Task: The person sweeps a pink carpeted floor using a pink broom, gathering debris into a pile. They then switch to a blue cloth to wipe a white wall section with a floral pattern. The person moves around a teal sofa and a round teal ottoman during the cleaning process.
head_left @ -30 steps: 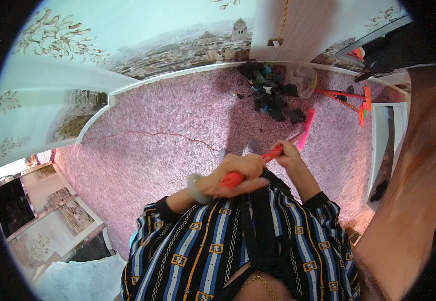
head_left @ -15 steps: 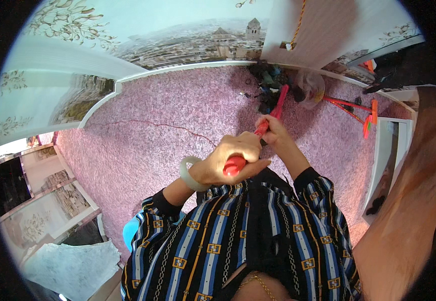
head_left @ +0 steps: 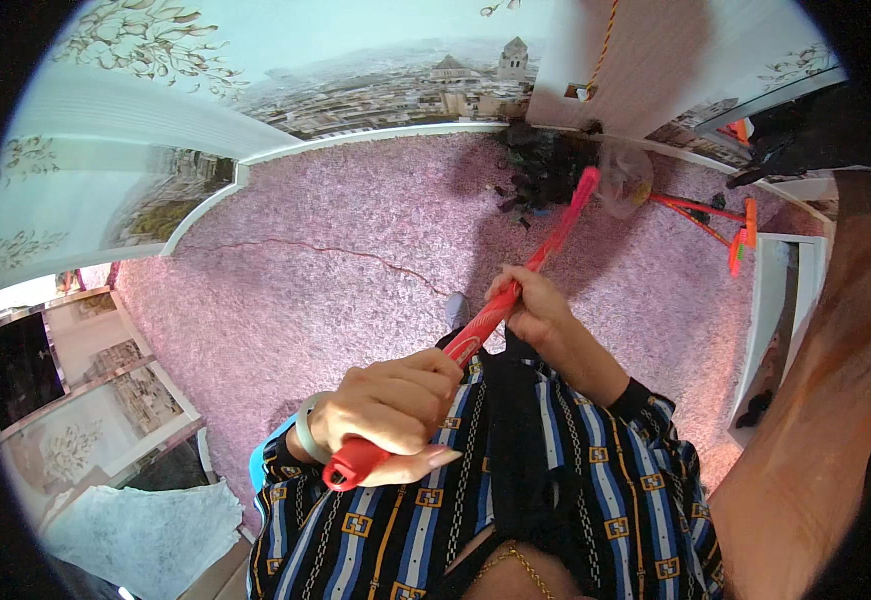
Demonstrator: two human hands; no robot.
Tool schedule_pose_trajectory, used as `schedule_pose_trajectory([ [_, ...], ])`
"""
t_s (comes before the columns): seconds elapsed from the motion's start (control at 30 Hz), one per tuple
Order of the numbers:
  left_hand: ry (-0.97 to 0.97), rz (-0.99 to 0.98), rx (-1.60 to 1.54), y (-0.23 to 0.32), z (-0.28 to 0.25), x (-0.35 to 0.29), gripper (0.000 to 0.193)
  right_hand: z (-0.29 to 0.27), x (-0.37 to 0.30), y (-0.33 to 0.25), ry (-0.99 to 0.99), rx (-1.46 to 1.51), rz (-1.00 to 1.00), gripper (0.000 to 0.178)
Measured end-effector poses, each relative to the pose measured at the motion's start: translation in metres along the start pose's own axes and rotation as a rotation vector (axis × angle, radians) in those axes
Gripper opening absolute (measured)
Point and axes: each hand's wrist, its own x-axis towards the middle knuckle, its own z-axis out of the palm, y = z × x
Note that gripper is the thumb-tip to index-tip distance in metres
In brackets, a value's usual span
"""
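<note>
A long red pole (head_left: pixel 478 334) with a pink far end slants from my lower left to the upper right. My left hand (head_left: pixel 390 405), with a pale bangle at the wrist, is wrapped round its near end; a rounded cap with a hole pokes out past the fist. Further along, my right hand (head_left: pixel 538 308) grips the middle of the pole. Beside the pink end, against the wall, is a dark, shaggy clump (head_left: pixel 535 172). Whether it joins the pole or is separate I cannot tell.
A clear plastic bag (head_left: pixel 623 180) stands right of the dark clump, near orange-red long-handled tools (head_left: pixel 700 208). A thin reddish cord (head_left: pixel 355 252) crosses the pinkish carpet (head_left: pixel 285 330). White furniture (head_left: pixel 777 330) is at right, a pale cloth (head_left: pixel 145 530) at lower left.
My left hand has drawn the pole's near end down and left, toward my body. My right hand has moved slightly down and left, and more of the pole shows between my hands.
</note>
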Motion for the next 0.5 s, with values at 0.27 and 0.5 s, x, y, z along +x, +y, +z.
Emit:
schedule_pose_trajectory([
  [0.27, -0.212, -0.109, -0.06, -0.018, -0.034, -0.035, 0.039, -0.067, 0.061, 0.069, -0.051, 0.11, 0.072, 0.012],
  [0.5, -0.646, -0.01, 0.074, -0.05, -0.034, -0.052, 0.023, -0.049, 0.083, 0.052, -0.34, 0.497, 0.1, 0.03],
])
